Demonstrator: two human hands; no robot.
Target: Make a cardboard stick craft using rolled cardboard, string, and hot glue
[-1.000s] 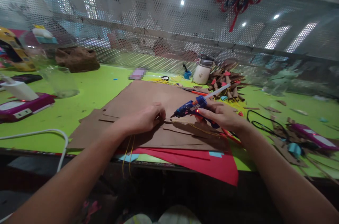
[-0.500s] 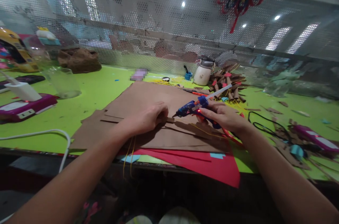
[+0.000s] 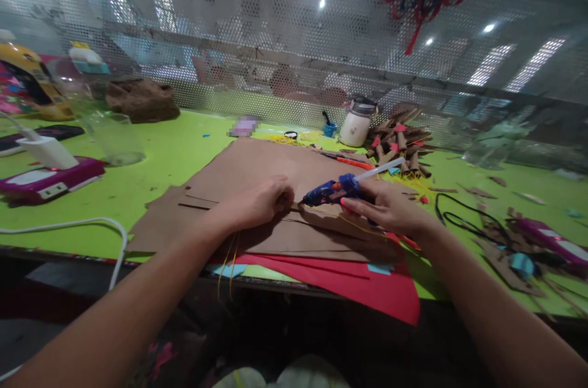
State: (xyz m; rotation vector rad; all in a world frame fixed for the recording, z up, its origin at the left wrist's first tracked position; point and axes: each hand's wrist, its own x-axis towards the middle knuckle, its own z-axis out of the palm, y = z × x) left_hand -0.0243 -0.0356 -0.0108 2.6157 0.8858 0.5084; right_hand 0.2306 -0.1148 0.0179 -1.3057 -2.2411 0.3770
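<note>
My right hand point(image 3: 390, 204) is wrapped round a blue hot glue gun point(image 3: 328, 191) with a pale glue stick point(image 3: 381, 168) standing out of its back. The gun's nozzle points left and sits close to the fingertips of my left hand point(image 3: 271, 199). Those fingers are pinched on a narrow brown paper strip point(image 3: 297, 207), mostly hidden by the hand. Under both hands lie stacked sheets of brown paper point(image 3: 257, 161), with cut strips and thin yellow string point(image 3: 362, 228) on top. Red paper point(image 3: 390, 293) sticks out below the stack at the table's front edge.
Rolled brown paper pieces point(image 3: 402, 140) are heaped behind my right hand, beside a white jar point(image 3: 357, 123). Orange-handled scissors point(image 3: 353, 163) lie nearby. Purple power strips point(image 3: 52, 180) with cables, a clear plastic cup point(image 3: 122, 140) and a brown bag point(image 3: 141, 100) stand around the green table.
The glue gun's nozzle has come slightly nearer the strip at my left fingertips, and the gun lies a little flatter. The whole view has shifted slightly. Both hands keep their grip.
</note>
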